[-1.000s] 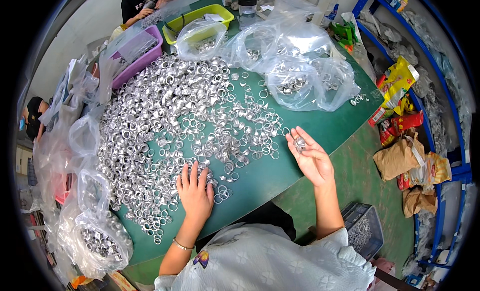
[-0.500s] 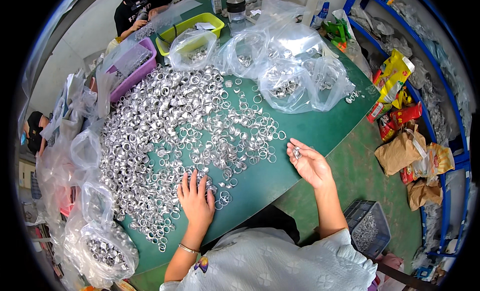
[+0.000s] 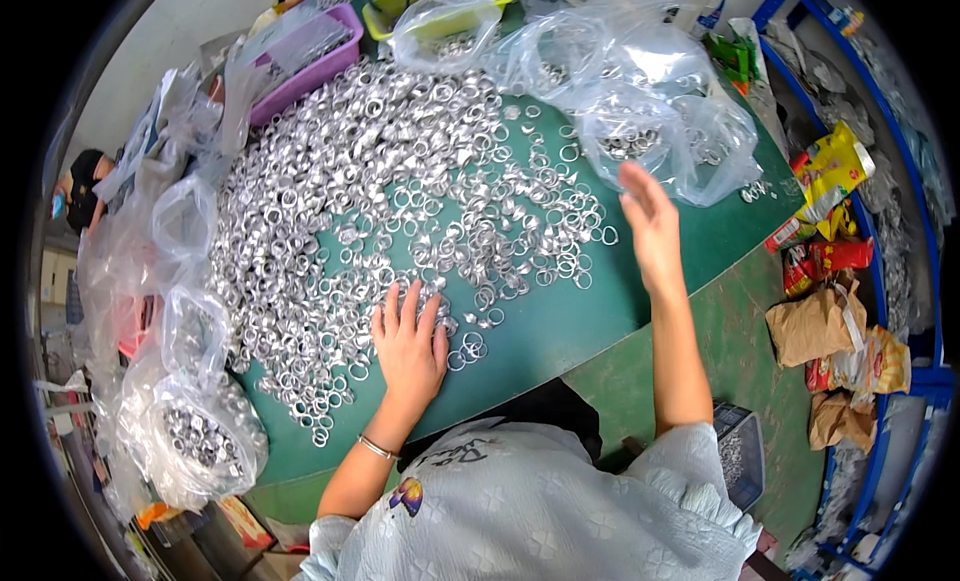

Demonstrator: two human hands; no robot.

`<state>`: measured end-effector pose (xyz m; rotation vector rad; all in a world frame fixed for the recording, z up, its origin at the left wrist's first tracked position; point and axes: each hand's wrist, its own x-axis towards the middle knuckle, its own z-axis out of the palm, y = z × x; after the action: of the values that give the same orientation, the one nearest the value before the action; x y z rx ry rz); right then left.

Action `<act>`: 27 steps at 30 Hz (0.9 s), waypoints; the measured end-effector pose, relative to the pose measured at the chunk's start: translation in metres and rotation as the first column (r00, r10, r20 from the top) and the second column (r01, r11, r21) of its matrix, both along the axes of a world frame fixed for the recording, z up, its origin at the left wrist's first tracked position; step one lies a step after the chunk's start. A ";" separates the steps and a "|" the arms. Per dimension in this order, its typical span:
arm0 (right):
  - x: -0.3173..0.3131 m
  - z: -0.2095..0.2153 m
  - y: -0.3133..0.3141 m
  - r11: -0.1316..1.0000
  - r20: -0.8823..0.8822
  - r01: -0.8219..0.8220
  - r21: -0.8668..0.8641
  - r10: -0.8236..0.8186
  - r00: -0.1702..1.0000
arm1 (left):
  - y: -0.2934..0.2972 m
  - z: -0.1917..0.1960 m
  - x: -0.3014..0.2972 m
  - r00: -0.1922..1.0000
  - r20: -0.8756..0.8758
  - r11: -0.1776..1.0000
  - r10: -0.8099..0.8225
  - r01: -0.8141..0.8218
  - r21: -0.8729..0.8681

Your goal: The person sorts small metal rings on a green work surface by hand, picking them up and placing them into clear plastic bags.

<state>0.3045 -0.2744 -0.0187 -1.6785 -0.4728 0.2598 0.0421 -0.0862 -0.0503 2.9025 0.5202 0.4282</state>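
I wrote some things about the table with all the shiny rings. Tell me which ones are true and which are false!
1. The left hand lies flat on the silver rings. True.
2. The right hand is raised near a clear plastic bag. True.
3. The table is red. False: it is green.
4. The purple tray sits right by the person's elbow. False: it is at the far side of the table.
5. The right hand grips a hammer. False: no tool shows in it.

Shiny silver metal rings [image 3: 400, 191], glossy clear plastic bags [image 3: 640, 91], matt green tabletop [image 3: 560, 331]
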 end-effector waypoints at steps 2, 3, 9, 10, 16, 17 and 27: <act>-0.034 -0.001 -0.009 0.965 0.245 -0.049 -0.257 0.114 0.963 | -0.002 0.004 0.001 1.000 -0.013 1.000 -0.005 0.005 -0.026; -0.050 0.001 -0.011 0.890 0.387 -0.037 -0.455 0.235 0.892 | -0.002 0.007 0.000 0.999 -0.039 0.999 0.003 -0.004 -0.033; -0.100 -0.026 -0.001 0.768 0.405 0.012 -0.640 0.324 0.855 | -0.022 0.033 0.020 0.995 -0.073 0.987 -0.063 0.051 -0.155; -0.106 -0.026 0.005 0.789 0.405 -0.014 -0.614 0.330 0.853 | -0.027 0.036 0.027 0.983 -0.063 0.971 -0.172 0.159 -0.177; -0.157 -0.033 0.035 0.817 0.347 -0.249 -0.519 0.468 0.813 | -0.024 0.003 0.016 0.976 -0.121 0.982 -0.183 0.186 0.013; -0.163 -0.033 0.040 0.815 0.355 -0.276 -0.510 0.492 0.795 | -0.018 0.000 0.013 0.983 -0.127 0.990 -0.130 0.135 0.036; -0.149 -0.027 0.048 0.868 0.424 -0.478 -0.133 0.486 0.764 | 0.022 -0.001 0.013 0.991 -0.062 0.990 0.122 -0.116 0.084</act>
<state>0.1554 -0.2261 -0.0457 -1.6059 -1.2663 0.2506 0.0550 -0.0639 -0.0512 2.9818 0.7052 0.3772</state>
